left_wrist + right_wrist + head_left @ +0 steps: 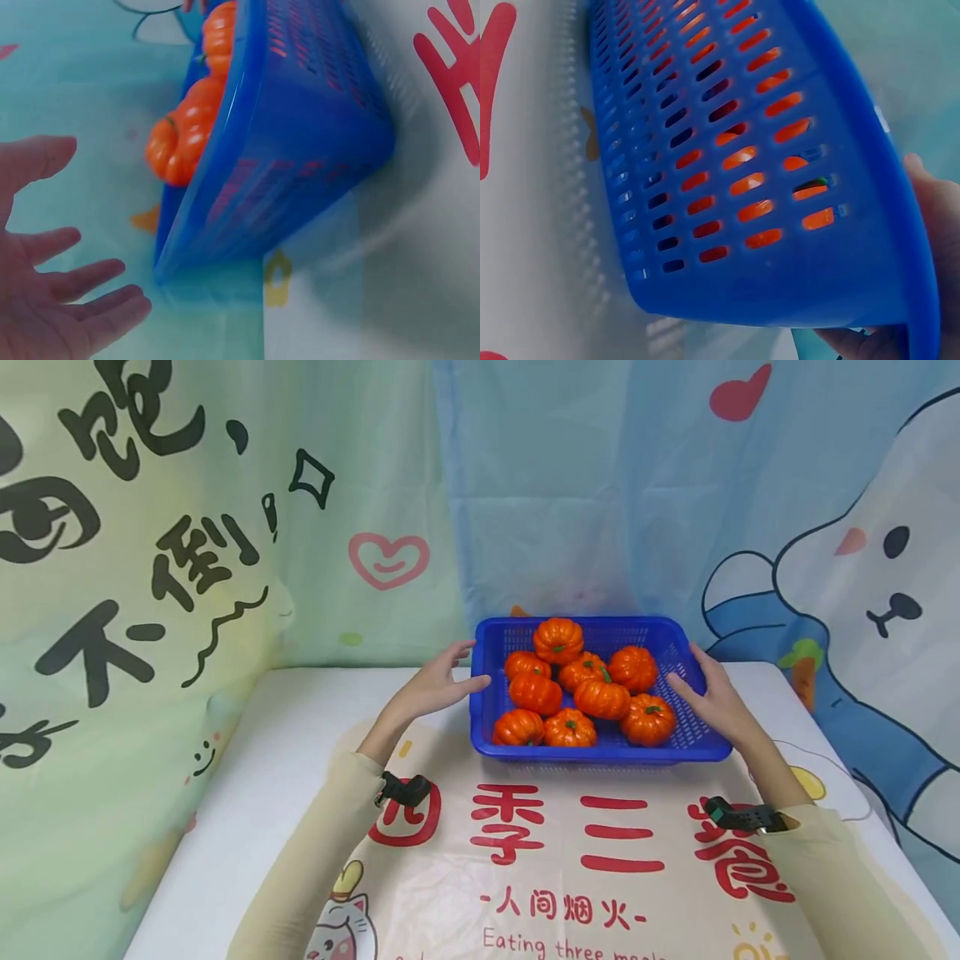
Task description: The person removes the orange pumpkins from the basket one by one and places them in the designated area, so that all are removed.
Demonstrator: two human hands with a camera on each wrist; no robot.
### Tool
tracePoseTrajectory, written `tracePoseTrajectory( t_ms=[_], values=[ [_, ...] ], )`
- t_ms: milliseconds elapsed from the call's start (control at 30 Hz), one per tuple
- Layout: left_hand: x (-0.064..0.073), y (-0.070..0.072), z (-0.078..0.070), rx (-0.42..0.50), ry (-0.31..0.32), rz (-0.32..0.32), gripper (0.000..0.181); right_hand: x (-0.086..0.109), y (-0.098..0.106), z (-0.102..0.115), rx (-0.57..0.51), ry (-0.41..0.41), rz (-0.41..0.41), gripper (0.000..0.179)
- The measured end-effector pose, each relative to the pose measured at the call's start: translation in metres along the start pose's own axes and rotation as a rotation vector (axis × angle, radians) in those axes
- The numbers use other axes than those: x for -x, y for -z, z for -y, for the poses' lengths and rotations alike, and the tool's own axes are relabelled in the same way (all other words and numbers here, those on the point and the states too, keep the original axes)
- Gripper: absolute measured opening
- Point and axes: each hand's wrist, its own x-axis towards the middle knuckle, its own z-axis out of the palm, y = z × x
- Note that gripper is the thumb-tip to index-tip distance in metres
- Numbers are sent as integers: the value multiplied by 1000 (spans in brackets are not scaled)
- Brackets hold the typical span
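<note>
A blue plastic basket (600,756) with slotted walls sits at the back of the table, with several small orange pumpkins (536,693) inside. The left hand (438,683) is at the basket's left end, fingers spread and thumb pointing across the rim; in the left wrist view it shows apart from the basket. At the opposite end, the right hand (716,697) straddles the rim, its thumb over the inside and its extended fingers along the outside. The basket wall hides much of that hand in the right wrist view; orange shows through the slots.
A printed cloth (562,827) with red characters lies over the white table (247,752). A patterned curtain (360,468) hangs right behind the basket. Each wrist wears a dark strapped device, and a thin cable (825,756) runs along the table's right side.
</note>
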Motion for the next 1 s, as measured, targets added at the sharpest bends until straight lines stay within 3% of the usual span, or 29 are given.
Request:
tracePoseTrajectory(
  t_ms=[100, 233, 333, 467, 667, 833, 1000],
  values=[
    [-13, -7, -7, -50, -40, 36, 75, 0, -3, 1, 30, 29, -18, 83],
    [-30, -8, -20, -150, -141, 104, 68, -2, -6, 1, 56, 69, -33, 82],
    [-50, -4, -30, -247, -240, 173, 62, -2, -7, -1, 80, 80, -36, 83],
    [-82, -4, -46, -375, -301, 238, 56, -2, -6, -5, 103, 63, -51, 83],
    [-120, -19, -57, -494, -273, 281, 54, -1, -3, -8, 108, 27, -64, 84],
    [-135, -33, -61, -545, -198, 327, 56, 0, -1, -7, 118, 4, -58, 82],
    [-143, -40, -63, -615, -143, 351, 60, -1, 1, -8, 113, -25, -33, 67]
  ],
)
